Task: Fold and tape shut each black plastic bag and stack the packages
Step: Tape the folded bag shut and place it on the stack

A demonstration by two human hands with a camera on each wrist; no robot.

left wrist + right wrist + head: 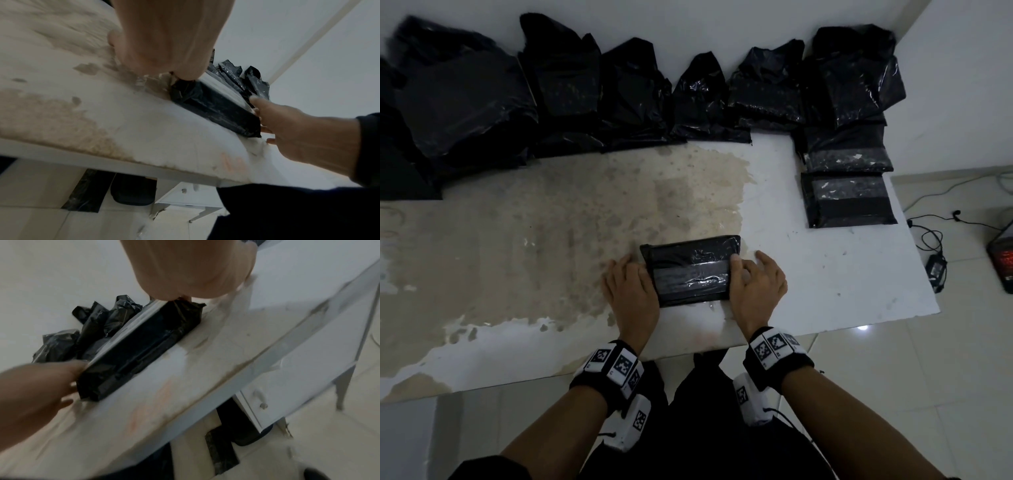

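Note:
A folded black package (691,270) with a band of clear tape across its top lies flat near the table's front edge. My left hand (631,284) grips its left end, fingers curled down over the crumpled plastic (185,91). My right hand (753,281) holds the right end, its thumb on top and the fingers against the side (259,120). In the right wrist view the package (139,350) runs between both hands. Two taped packages (847,198) lie at the table's right edge, with more black bags (852,85) piled behind them.
A row of several loose black bags (633,92) lines the back of the white table (517,240), against the wall. The table top has a large worn brown patch. On the floor to the right lie cables, a charger (935,269) and a red-lit device (1003,257).

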